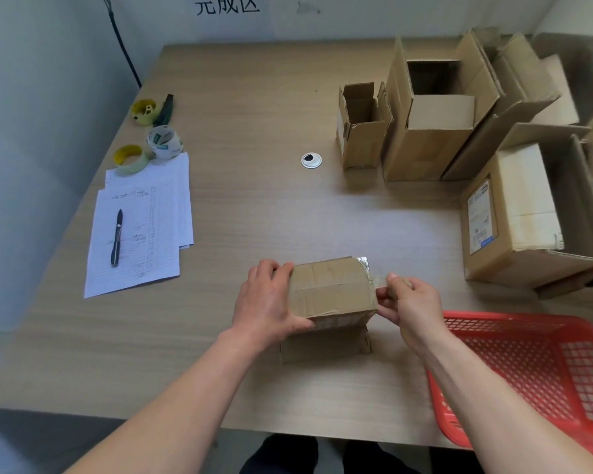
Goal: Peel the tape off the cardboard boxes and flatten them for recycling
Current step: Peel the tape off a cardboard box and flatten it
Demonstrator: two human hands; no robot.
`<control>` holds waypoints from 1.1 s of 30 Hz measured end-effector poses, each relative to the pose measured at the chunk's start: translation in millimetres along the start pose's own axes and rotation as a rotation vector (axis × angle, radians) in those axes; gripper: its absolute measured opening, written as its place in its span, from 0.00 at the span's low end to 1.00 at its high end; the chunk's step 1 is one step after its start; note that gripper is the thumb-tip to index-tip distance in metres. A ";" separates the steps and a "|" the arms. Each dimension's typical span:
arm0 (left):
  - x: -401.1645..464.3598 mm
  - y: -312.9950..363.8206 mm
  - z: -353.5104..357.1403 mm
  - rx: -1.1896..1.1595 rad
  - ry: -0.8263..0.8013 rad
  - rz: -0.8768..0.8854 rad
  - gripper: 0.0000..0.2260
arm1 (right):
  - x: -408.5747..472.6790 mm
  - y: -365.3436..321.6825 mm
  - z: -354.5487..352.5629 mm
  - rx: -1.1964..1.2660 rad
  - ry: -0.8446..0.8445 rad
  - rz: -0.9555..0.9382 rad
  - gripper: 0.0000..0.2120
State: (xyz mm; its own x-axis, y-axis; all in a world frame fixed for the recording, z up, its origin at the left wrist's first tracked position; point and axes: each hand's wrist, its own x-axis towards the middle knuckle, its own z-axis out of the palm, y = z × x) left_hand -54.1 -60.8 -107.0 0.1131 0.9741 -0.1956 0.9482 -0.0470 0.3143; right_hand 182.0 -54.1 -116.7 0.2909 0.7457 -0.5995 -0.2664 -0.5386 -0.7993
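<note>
A small brown cardboard box [331, 291] is held above the table near its front edge. My left hand [267, 302] grips the box's left end, thumb under its front edge and fingers over the top. My right hand [408, 304] pinches a strip of clear tape [377, 280] that lifts off the box's right end. Crumpled shiny tape [363, 262] sticks up at the box's far right corner. The box's lower flaps hang below it.
Several open cardboard boxes [435, 138] stand at the back right, one with a label [481, 217]. A red plastic basket [541, 374] lies at the front right. Papers with a pen [117, 237] and tape rolls [163, 142] sit on the left. A cable grommet [311, 160] is mid-table.
</note>
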 end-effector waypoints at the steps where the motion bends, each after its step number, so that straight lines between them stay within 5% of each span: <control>1: 0.8 0.6 0.0 0.005 0.001 -0.004 0.49 | -1.6 -4.5 -0.5 -0.053 -0.006 -0.007 0.09; 7: 2.6 7.0 3.3 0.011 0.024 -0.027 0.47 | -21.5 -17.3 0.5 -0.441 -0.072 -0.135 0.31; 10: 1.9 8.3 4.5 0.023 0.025 -0.032 0.46 | -21.8 -10.2 6.2 -0.908 0.001 -0.285 0.29; 13: 1.5 10.1 4.9 0.029 0.029 -0.039 0.46 | -19.8 -3.4 10.7 -1.122 0.018 -0.404 0.22; 20: -0.4 10.6 2.9 0.023 0.001 -0.054 0.48 | -13.6 9.5 -5.1 -1.148 -0.113 -0.651 0.16; 25: 7.1 0.7 -9.0 -0.005 -0.021 -0.107 0.47 | -0.8 -8.0 -32.1 -0.596 -0.035 -0.354 0.11; 33: 22.5 7.8 -19.7 -0.059 -0.119 -0.125 0.46 | -14.4 -5.7 -22.3 -0.377 -0.207 -0.086 0.07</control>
State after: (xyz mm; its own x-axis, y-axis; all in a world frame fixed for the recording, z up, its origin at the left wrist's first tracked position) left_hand -49.9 -34.8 -90.7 0.0331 0.9383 -0.3441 0.9384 0.0893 0.3338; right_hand 199.8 -70.5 -104.5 0.0968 0.8365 -0.5393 0.1162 -0.5477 -0.8286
